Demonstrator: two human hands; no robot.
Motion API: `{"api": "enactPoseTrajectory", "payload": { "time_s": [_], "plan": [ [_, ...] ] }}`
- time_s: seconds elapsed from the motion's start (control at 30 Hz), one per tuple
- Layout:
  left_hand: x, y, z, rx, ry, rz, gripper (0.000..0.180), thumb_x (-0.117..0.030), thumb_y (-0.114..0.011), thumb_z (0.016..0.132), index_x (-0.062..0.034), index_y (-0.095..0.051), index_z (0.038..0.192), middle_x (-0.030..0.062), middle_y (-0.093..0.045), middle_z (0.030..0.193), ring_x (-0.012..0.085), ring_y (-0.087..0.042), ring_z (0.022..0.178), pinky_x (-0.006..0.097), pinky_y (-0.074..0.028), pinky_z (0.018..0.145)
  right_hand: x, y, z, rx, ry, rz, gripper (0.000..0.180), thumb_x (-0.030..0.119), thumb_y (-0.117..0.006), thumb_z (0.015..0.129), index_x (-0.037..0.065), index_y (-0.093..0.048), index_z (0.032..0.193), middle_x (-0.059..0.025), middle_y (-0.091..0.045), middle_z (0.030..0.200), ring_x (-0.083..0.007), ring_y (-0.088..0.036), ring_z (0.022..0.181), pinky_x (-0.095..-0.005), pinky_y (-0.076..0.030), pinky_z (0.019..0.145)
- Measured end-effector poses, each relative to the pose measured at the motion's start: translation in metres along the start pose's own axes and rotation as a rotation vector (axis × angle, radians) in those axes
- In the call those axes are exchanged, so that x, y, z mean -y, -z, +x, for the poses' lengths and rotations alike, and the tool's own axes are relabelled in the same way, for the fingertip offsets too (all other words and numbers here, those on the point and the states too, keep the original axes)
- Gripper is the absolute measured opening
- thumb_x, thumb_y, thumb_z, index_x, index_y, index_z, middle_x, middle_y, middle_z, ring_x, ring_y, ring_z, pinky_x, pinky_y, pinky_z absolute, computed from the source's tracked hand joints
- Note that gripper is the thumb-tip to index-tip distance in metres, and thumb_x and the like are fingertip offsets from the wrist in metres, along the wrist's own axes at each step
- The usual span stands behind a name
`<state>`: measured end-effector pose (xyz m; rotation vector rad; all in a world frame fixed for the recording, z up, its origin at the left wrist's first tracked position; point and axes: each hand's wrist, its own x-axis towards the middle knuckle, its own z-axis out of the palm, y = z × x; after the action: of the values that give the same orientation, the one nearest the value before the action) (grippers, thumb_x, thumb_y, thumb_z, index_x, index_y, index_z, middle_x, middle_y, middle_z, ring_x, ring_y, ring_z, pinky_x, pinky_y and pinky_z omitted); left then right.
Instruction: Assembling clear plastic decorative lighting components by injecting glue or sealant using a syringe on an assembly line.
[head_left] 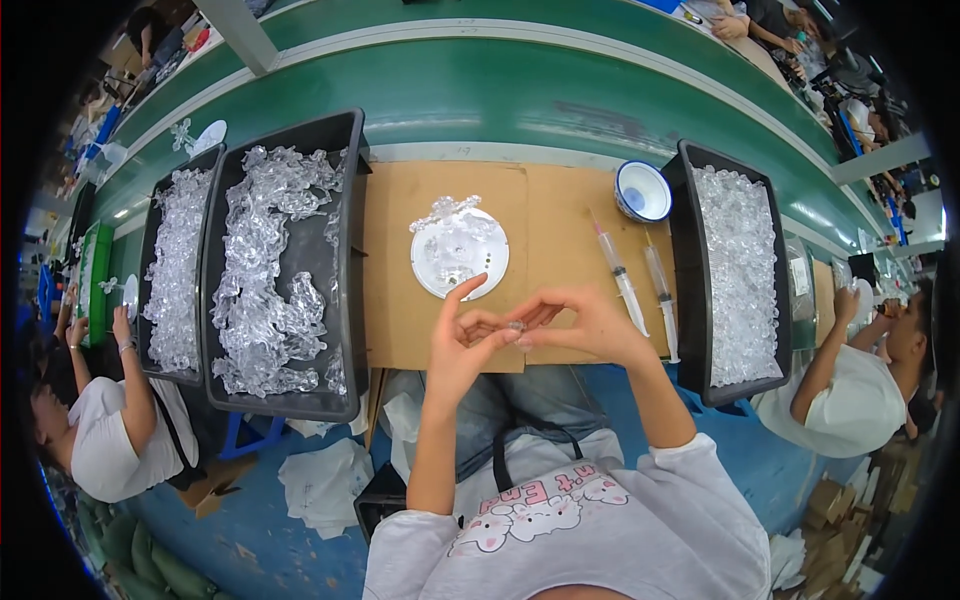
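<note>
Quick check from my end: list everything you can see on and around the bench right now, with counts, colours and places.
Black bins: three; two at left, one at right, all holding clear plastic pieces.
Round white disc: one, centre of the cardboard mat, clear part on its top edge.
Cardboard mat: one, brown, between the bins.
Syringes: two, clear, right of the disc.
Bowl: one, white and blue, beside the right bin.
Green conveyor: one, behind the bench.
Co-workers: one at each side.
Small clear piece: one, pinched between both hands.
Left hand, right hand: together over the mat's near edge.
</note>
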<state>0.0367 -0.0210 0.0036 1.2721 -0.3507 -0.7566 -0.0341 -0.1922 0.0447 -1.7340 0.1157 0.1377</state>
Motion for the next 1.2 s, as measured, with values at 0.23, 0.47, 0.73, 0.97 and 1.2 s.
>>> {"api": "enactPoseTrajectory", "payload": {
  "time_s": [0.23, 0.47, 0.73, 0.97, 1.2],
  "plan": [
    [0.006, 0.016, 0.014, -0.52, -0.218, 0.198, 0.032, -0.002, -0.056, 0.085, -0.0006, -0.051, 0.116, 0.0085, -0.062, 0.096, 0.0124, -0.059, 0.088, 0.024, -0.046, 0.076, -0.044, -0.001, 0.043, -0.466, -0.026, -0.036, 0.021, 0.013, -0.069, 0.076, -0.001, -0.064, 0.091, -0.0071, -0.065, 0.079, -0.0109, -0.061, 0.071, -0.0226, -0.048, 0.067],
    [0.005, 0.033, 0.068, -0.566, -0.361, 0.368, 0.036, -0.01, -0.061, 0.082, 0.0021, -0.051, 0.115, 0.0126, -0.053, 0.116, 0.0185, -0.05, 0.104, 0.031, -0.041, 0.087, -0.074, -0.017, 0.076, -0.577, -0.037, -0.188, 0.022, 0.012, -0.07, 0.075, -0.003, -0.063, 0.089, -0.0081, -0.065, 0.076, -0.0109, -0.062, 0.069, -0.0228, -0.05, 0.065],
    [0.022, 0.054, 0.103, -0.355, -0.279, 0.149, 0.027, -0.011, -0.065, 0.079, 0.0031, -0.06, 0.101, 0.0105, -0.063, 0.098, 0.0142, -0.056, 0.092, 0.027, -0.044, 0.081, -0.07, -0.03, 0.082, -0.605, -0.065, -0.21, 0.022, 0.012, -0.07, 0.074, -0.002, -0.062, 0.088, -0.0103, -0.065, 0.074, -0.0138, -0.064, 0.067, -0.0244, -0.052, 0.063],
    [0.015, 0.052, 0.108, -0.333, -0.21, 0.178, 0.019, -0.008, -0.068, 0.076, 0.0041, -0.063, 0.09, 0.006, -0.064, 0.083, 0.0099, -0.056, 0.079, 0.022, -0.044, 0.07, -0.076, -0.035, 0.079, -0.675, -0.084, -0.23, 0.023, 0.014, -0.07, 0.074, -0.001, -0.058, 0.086, -0.0102, -0.063, 0.076, -0.0156, -0.062, 0.067, -0.0258, -0.05, 0.061],
    [0.025, 0.066, 0.116, -0.351, -0.297, 0.234, 0.016, 0.001, -0.069, 0.074, 0.0049, -0.061, 0.088, 0.0048, -0.063, 0.079, 0.007, -0.056, 0.07, 0.018, -0.043, 0.062, -0.06, -0.029, 0.046, -0.683, -0.029, -0.417, 0.035, 0.017, -0.071, 0.072, 0.004, -0.055, 0.1, -0.0085, -0.053, 0.088, -0.0197, -0.052, 0.083, -0.0293, -0.042, 0.071]
  ]
}}
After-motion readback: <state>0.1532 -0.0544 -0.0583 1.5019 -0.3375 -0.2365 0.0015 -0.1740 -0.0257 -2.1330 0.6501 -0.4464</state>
